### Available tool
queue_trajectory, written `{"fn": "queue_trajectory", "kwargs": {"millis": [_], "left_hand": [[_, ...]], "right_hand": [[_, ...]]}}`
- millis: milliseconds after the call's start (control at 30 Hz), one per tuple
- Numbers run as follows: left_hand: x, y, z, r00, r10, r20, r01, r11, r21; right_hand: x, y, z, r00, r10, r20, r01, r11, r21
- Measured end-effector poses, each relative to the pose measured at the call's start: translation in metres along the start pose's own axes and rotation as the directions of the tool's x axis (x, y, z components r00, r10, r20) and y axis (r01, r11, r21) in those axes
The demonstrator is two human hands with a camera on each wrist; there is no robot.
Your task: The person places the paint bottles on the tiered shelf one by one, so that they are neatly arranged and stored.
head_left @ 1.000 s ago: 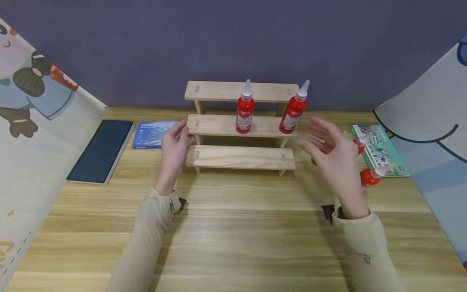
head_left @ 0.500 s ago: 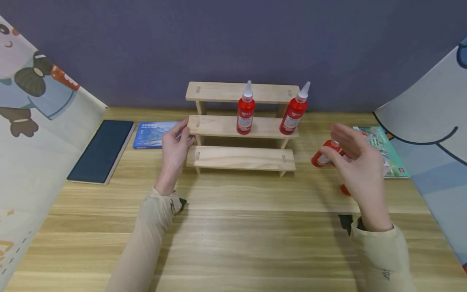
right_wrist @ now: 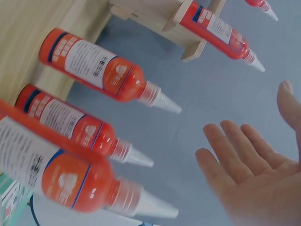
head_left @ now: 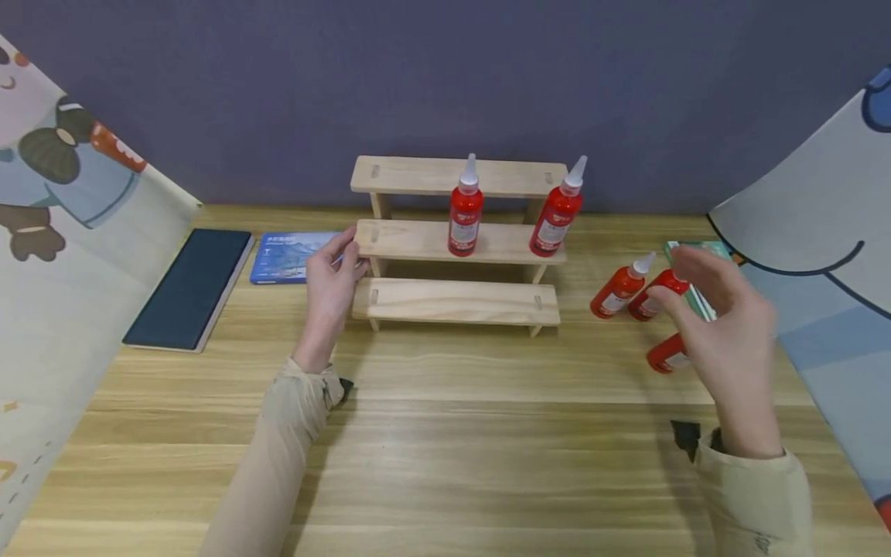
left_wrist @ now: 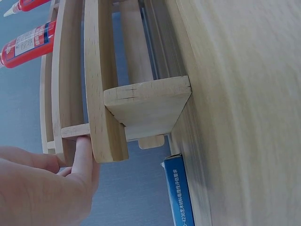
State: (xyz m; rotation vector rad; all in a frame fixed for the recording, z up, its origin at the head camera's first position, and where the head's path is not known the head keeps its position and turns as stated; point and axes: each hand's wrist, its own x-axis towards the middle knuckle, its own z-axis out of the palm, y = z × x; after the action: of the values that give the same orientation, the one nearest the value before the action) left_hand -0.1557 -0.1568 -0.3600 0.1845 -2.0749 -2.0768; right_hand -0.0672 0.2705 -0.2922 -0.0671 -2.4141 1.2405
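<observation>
A three-tier wooden display shelf (head_left: 455, 302) stands against the back wall. My left hand (head_left: 332, 277) grips the left end of its middle tier, with the thumb against the wood in the left wrist view. Two red squeeze bottles with white nozzle caps stand on that tier: a middle bottle (head_left: 465, 216) and a right-end bottle (head_left: 558, 213). To the right, three more stand on the table: a left bottle (head_left: 616, 292), one beside it (right_wrist: 66, 122), and a nearer bottle (right_wrist: 56, 165). My right hand (head_left: 731, 333) hovers above them, fingers extended, holding nothing.
A dark tablet-like slab (head_left: 189, 290) lies at the left of the wooden table (head_left: 445, 464). Beside it is a blue flat box (head_left: 285, 257). A green book or box (head_left: 701, 305) lies partly behind my right hand. Printed panels border both sides.
My right hand has moved right and towards me, away from the shelf to over the bottles on the table. My left hand stays on the shelf; the shelf bottles have not moved.
</observation>
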Motion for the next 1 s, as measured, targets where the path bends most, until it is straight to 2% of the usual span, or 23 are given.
{"fn": "queue_trajectory", "kwargs": {"millis": [367,667,1000], "left_hand": [[-0.001,0.001,0.0,1.0,-0.006,0.0,0.006,1.0,-0.003],[-0.001,0.001,0.0,1.0,-0.005,-0.004,0.005,1.0,-0.003],[-0.001,-0.001,0.0,1.0,0.003,0.002,-0.003,1.0,-0.009]], "right_hand": [[-0.01,0.02,-0.02,0.99,0.138,-0.03,-0.139,0.989,-0.044],[-0.017,0.032,-0.031,0.976,0.203,-0.085,-0.211,0.972,-0.105],[-0.027,0.056,-0.039,0.953,0.3,-0.045,-0.304,0.939,-0.163]]}}
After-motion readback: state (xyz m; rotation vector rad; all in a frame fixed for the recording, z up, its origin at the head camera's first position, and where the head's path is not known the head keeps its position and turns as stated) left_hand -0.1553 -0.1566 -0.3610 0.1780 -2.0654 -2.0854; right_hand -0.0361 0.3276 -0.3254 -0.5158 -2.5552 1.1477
